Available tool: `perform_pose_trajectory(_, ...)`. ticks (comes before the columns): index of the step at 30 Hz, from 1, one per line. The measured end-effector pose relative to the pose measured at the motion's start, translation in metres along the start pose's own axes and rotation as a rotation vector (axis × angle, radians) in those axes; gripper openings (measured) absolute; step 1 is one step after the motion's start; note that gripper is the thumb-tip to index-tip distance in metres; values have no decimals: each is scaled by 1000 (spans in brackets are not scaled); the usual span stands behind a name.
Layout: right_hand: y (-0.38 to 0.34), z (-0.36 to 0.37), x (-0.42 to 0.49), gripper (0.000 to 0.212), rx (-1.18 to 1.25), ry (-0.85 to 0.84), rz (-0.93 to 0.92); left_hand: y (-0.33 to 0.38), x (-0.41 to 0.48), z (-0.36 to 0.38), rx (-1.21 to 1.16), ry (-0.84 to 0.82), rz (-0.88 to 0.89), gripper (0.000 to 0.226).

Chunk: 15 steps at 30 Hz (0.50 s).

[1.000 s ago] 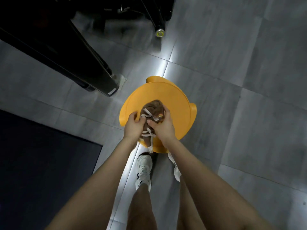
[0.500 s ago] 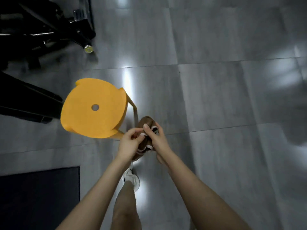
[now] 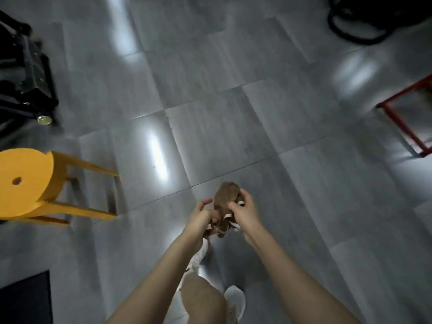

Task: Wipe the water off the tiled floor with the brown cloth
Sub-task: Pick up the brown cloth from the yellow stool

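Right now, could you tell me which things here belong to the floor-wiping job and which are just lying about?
For the job: brown cloth, held by left hand and right hand; tiled floor.

Lying about: yellow stool, red frame, black equipment, dark mat.

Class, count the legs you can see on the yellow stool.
3. On the yellow stool, one leg runs along the top, one lower down, and one at the bottom edge. A fourth may be hidden.
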State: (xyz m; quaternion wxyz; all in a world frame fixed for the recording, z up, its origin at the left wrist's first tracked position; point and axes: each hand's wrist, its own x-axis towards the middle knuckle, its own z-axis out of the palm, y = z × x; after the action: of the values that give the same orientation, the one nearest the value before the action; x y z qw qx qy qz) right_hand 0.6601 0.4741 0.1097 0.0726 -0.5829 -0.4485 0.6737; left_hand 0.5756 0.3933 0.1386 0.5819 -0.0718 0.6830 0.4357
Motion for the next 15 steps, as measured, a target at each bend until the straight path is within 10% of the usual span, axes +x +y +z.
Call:
perform_pose_trajectory(7, -35, -149, 51, 53, -109, 26, -53, 19, 28, 149, 87, -22, 67, 9)
perform_pose_trajectory(15, -90, -281, 143, 52, -178, 47, -50, 71, 91, 304, 11, -17, 49, 29)
